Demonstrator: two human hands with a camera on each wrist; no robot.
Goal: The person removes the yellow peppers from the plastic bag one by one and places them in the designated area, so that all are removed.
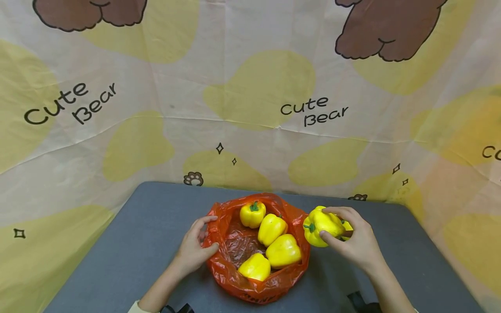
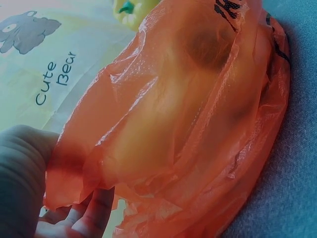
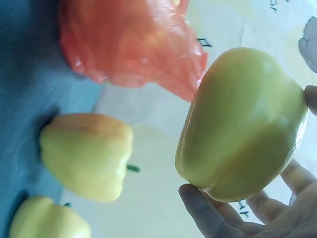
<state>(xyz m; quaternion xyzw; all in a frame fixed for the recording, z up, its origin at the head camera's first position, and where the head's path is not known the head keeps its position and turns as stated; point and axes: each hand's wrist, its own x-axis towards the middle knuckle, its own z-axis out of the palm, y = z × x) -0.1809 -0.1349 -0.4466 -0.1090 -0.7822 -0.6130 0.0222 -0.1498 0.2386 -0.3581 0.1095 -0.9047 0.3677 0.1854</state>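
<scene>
Pepper [image 1: 322,226] question: how's that yellow one gonna handle? Right hand [image 1: 358,241] has it up just right of the orange-red bag [image 1: 227,271], green stem facing left.

Light for its size, I'd guess, since these are hollow. Walls look firm, but the skin's shiny, so maybe a bit slick, and a hard squeeze could crack it. Fingers are on the far side, thumb on the near side, pinching it across the fat middle. That's where I'd hold it too, stem left alone.

And the left hand [image 1: 194,243]?

Pinching the bag's left rim, film between thumb and fingers. Thin, floppy plastic, probably easy to tear, so I'd grab a gathered fold. Four more peppers [image 1: 272,229] sit inside.

Any outside?

Yeah, right wrist view shows two loose peppers [image 3: 86,156] on the grey-blue table [image 1: 164,221], right of the bag and not touching it.
</scene>
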